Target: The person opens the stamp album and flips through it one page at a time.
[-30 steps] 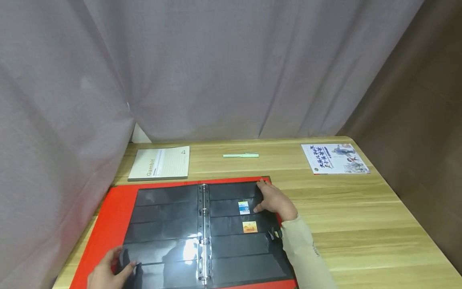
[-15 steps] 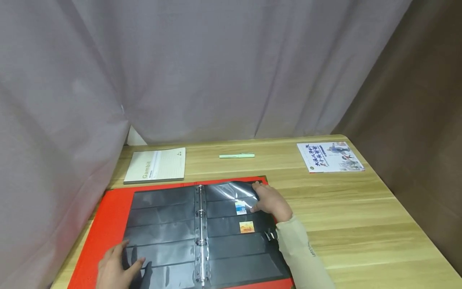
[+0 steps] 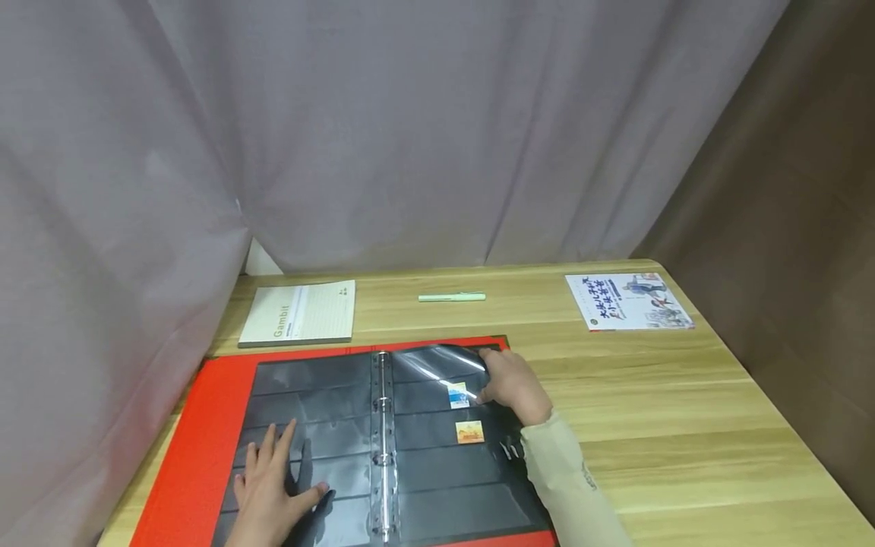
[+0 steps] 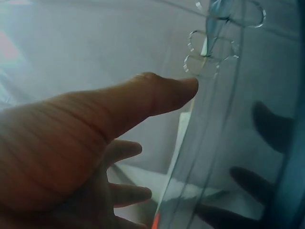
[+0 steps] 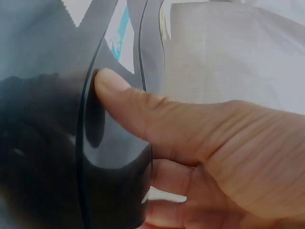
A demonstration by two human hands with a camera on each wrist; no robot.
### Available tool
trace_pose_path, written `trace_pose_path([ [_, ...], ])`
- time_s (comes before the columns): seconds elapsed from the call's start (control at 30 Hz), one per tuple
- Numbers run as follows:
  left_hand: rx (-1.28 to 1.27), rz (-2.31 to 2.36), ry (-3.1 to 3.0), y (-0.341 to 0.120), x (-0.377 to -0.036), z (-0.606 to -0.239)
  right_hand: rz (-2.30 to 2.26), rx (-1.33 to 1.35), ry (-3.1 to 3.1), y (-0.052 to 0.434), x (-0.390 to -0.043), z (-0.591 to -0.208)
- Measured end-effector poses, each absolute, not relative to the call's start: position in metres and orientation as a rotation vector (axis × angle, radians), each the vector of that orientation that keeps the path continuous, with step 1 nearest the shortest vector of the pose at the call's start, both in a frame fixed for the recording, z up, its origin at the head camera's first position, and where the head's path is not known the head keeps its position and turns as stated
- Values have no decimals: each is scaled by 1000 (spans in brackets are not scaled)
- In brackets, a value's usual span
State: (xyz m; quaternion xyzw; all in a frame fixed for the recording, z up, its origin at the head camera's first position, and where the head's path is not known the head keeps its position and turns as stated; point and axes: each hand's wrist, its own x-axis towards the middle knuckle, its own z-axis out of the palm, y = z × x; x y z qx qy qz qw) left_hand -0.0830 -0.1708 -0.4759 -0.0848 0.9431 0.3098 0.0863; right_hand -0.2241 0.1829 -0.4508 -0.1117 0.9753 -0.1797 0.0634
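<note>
Red album: open along the lower edge of the frame, its cover (image 3: pixel 167 441) showing bare at lower left.
Notebook: "Gambit" notebook (image 3: pixel 298 313), left of centre, just above the album.
Left hand: at lower left, the left hand (image 3: pixel 270 486) has its fingers spread apart over the black left page (image 3: pixel 311 377); in the left wrist view the thumb and its dark reflection stand apart.
Metal rings: the binder rings (image 3: pixel 383 433) run down the lower centre, right of the left thumb.
Pen: pale green pen (image 3: pixel 452 297), lying crosswise above the album.
Right page: black right page (image 3: pixel 451 497), its upper part bowed and glossy.
Stamps: blue stamp (image 3: pixel 457 395) just left of the right thumb's tip; orange stamp (image 3: pixel 469 432) below it.
Right hand: the right hand (image 3: pixel 514 387) pinches the right page's outer edge, thumb on its face, fingers behind.
Booklet: white booklet (image 3: pixel 629 301), right of frame.
</note>
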Motion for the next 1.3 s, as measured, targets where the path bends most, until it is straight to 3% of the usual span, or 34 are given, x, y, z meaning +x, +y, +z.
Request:
trace_pose_path([
  [0.67,-198,863,2799,-160,-87,-487,-631,-302,2871,188,-221,-441],
  [1.0,-200,867,2777,-158,-87,-489,-879,-437,2611,217,-211,-420],
  [1.3,-195,902,2778,-159,-87,-489,-1002,-390,2481,233,-212,-413],
])
